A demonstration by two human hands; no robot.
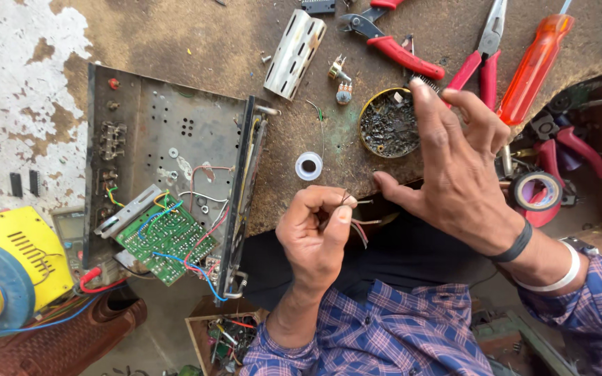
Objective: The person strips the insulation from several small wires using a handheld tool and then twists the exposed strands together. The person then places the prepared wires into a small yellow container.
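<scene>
My left hand (315, 233) is closed around a small bundle of thin wires (360, 226), whose bare ends stick out to the right near the bench edge. My right hand (458, 163) hovers just right of them with its fingers spread and holds nothing; its thumb points at the wire ends, and its fingertips reach over a round tin (388, 124) filled with dark residue. A black band and a white bangle sit on the right wrist.
An open metal chassis (148, 132) with a green circuit board (165, 237) lies at left. A solder spool (309, 166), red-handled pliers (398, 49), an orange screwdriver (534, 66), a tape roll (538, 191), a yellow meter (26, 247) and a perforated metal cover (294, 52) surround the hands.
</scene>
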